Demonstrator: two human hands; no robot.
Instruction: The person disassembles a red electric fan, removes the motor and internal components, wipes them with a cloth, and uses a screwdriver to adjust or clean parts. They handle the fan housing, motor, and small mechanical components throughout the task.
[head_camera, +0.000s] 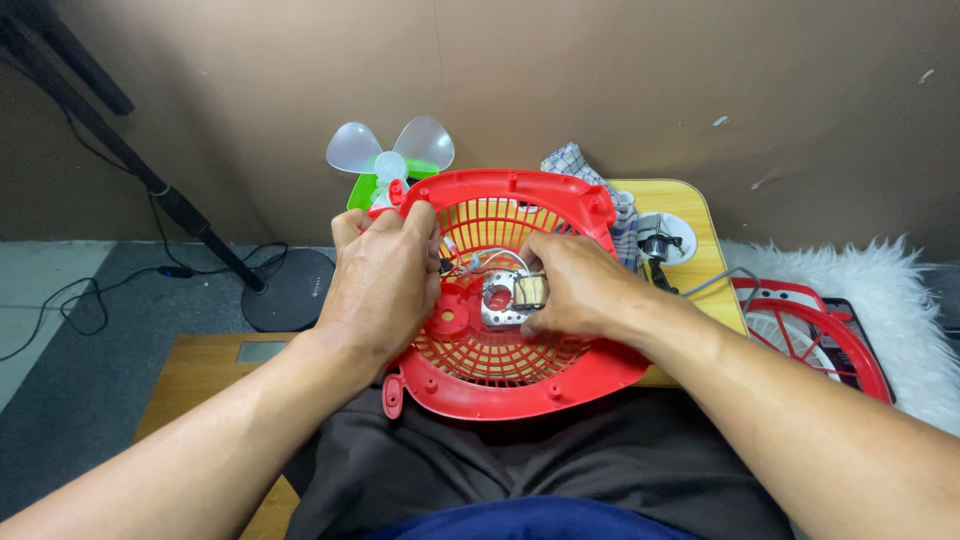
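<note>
**Fan Grille and Motor: Hand Positions**

Left hand (385, 275): fingers curled over rim of red plastic grille (520, 370), gripping at 10 o'clock. Right hand (575, 285): fingertips pinching metal motor (505, 298) at grille centre, wrist angled in from 4 o'clock. Grille: round, slotted, glossy, resting on lap against wooden table (205, 365). At 12 o'clock: translucent fan blades (390, 150). At 1 o'clock: checked cloth (572, 160). At 3 o'clock: second red grille (815, 335) on white fur rug (900, 300).

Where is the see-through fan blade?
The fan blade is at the top, left of centre, just behind the red grille and the left hand.
</note>
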